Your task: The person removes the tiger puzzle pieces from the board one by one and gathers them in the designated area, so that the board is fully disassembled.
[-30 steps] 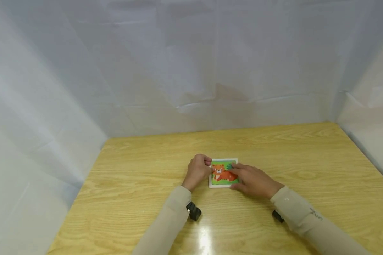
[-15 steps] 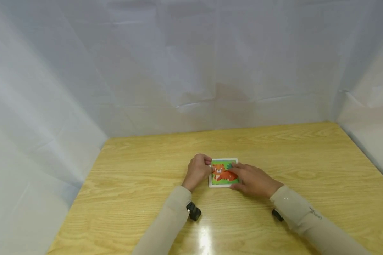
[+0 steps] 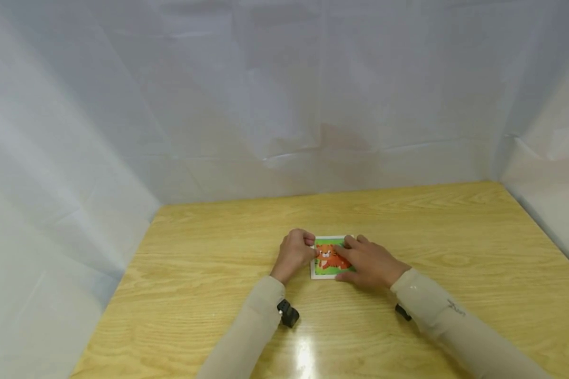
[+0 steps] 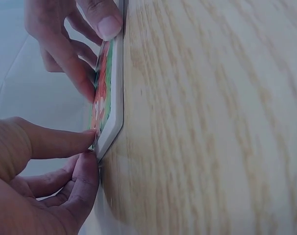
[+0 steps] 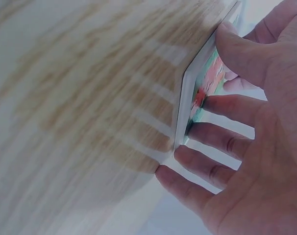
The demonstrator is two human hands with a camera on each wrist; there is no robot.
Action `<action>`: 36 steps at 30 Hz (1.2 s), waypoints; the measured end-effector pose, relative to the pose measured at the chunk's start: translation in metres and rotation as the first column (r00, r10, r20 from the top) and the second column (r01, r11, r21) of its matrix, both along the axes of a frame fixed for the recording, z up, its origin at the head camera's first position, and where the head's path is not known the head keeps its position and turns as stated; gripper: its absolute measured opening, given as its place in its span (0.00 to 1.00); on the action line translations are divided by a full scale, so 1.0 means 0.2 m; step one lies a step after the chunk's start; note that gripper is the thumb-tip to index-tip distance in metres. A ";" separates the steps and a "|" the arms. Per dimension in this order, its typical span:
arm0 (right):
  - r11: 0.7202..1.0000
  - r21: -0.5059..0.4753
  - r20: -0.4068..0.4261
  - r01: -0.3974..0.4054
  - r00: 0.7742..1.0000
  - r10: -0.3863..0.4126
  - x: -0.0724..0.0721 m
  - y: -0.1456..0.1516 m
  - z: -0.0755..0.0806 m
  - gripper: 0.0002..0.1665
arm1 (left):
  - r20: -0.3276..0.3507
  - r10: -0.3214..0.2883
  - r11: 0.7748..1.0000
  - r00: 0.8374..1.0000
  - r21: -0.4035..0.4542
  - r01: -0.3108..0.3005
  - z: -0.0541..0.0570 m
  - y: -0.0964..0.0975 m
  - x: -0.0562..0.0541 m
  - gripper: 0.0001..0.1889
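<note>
A small square picture board (image 3: 326, 259) lies flat on the table, showing an orange tiger on green inside a white border. My left hand (image 3: 294, 255) is at its left side. In the left wrist view that hand's thumb (image 4: 65, 144) rests on the picture's edge and the fingers meet the border's side, pinching it. Over the right part lies my right hand (image 3: 372, 266), its fingers spread. The right wrist view has some fingertips (image 5: 207, 103) touching the picture and the thumb (image 5: 236, 49) at the near border. The board's right side is partly hidden by this hand.
The wood-grain table (image 3: 194, 263) extends around the board on all sides. Pale sheeting (image 3: 246, 105) hangs along its back, left and right edges. A black wrist device (image 3: 288, 313) is strapped at the left sleeve, another (image 3: 403, 312) at the right one.
My right hand has slid a little left and farther over the picture, with its fingers more spread across the far right corner. The left hand and the board stay in place.
</note>
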State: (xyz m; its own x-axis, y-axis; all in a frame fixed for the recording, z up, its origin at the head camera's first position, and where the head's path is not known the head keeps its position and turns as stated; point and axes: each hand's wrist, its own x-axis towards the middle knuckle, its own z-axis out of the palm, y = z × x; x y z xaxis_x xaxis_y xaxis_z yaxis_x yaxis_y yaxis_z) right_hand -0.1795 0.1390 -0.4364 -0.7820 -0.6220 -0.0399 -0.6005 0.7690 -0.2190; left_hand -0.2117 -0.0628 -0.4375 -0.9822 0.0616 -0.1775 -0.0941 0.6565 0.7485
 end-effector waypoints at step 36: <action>0.999 0.046 0.053 0.024 0.998 -0.026 -0.03 0.01 0.04 0.43 | -0.054 0.000 0.997 0.999 0.078 0.004 -0.01 0.02 0.00 0.15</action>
State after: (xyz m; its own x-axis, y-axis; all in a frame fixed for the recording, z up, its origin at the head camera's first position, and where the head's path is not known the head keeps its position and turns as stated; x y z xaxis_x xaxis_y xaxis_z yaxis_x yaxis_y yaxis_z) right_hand -0.1846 0.1405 -0.4278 -0.7931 -0.5990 -0.1100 -0.5694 0.7934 -0.2151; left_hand -0.2125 -0.0597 -0.4393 -0.9900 0.0753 -0.1190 -0.0511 0.5957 0.8016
